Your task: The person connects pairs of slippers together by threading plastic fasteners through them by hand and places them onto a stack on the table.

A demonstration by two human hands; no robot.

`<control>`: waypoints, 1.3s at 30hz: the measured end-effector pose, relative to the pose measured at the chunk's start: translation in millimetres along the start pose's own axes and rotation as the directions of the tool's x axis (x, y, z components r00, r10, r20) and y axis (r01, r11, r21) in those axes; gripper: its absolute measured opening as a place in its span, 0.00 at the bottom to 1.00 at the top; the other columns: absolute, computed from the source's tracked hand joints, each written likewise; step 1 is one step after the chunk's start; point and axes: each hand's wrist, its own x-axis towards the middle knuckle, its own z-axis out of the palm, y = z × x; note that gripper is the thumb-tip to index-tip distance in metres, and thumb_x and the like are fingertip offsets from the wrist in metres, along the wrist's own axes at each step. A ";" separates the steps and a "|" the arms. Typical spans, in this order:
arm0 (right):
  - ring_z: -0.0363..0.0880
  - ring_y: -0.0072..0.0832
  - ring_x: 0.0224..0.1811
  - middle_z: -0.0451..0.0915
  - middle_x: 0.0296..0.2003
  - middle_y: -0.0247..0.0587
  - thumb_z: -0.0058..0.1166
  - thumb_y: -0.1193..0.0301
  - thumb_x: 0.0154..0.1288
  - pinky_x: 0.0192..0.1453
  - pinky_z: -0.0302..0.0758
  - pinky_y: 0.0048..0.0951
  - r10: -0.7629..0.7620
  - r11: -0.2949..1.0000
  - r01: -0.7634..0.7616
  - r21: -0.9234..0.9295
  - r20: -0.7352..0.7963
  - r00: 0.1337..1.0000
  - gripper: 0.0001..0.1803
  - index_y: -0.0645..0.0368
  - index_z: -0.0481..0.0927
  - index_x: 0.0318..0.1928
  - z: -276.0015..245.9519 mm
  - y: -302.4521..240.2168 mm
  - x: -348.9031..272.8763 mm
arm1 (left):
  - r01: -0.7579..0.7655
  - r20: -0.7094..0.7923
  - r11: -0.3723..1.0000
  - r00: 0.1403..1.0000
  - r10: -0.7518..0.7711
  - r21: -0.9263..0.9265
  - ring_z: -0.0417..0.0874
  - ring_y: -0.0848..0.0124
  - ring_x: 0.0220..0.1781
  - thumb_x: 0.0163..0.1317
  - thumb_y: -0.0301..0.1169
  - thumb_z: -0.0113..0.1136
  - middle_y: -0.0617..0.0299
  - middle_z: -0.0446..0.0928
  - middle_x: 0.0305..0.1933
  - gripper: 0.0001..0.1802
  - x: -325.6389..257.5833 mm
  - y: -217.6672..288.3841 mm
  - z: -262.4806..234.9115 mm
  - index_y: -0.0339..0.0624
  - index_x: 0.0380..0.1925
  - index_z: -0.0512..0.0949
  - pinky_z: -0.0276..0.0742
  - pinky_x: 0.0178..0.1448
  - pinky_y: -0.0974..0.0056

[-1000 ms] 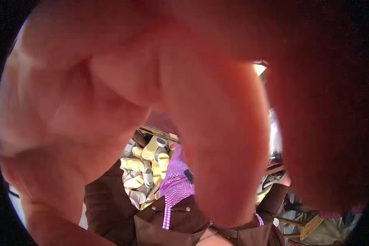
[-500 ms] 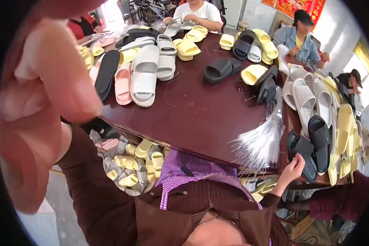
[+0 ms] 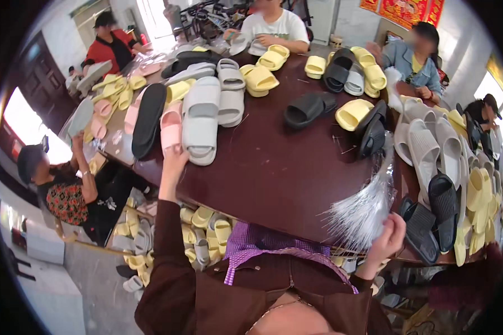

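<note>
At the far left a seated co-worker [image 3: 58, 187] in a patterned top held a grey slipper sole [image 3: 81, 116] up in one raised hand. Beside that person, below the table edge, yellow and grey slippers [image 3: 201, 234] lay heaped on the floor.

Our left hand [image 3: 173, 162] reached out over the near edge of the dark brown table [image 3: 274, 178] and its fingers touched the heel of a pink slipper [image 3: 171, 127]; we could not tell whether they had closed on it or only rested there. Just right of the pink one lay a big grey slipper [image 3: 200, 120], and left of it a long black one [image 3: 148, 118] (all three side by side, toes pointing away from us).

Toward the middle sat a black slipper [image 3: 307, 109] and a yellow one [image 3: 353, 113], apart from the rest.

Our right hand [image 3: 387, 241] was closed around a bundle of thin clear plastic ties [image 3: 360, 209], which fanned out over the table's near right edge. Right of it grey and black slippers [image 3: 430, 167] lay in a crowded row.
</note>
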 end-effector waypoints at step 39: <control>0.74 0.25 0.49 0.75 0.48 0.42 0.49 0.80 0.57 0.55 0.69 0.25 0.224 0.805 -0.573 0.155 0.814 0.535 0.26 0.70 0.65 0.59 99.3 -28.6 -40.7 | 0.442 0.516 0.386 0.850 0.109 -0.810 0.74 0.74 0.49 0.61 0.30 0.55 0.59 0.73 0.50 0.30 -116.6 138.6 98.2 0.36 0.62 0.60 0.71 0.48 0.68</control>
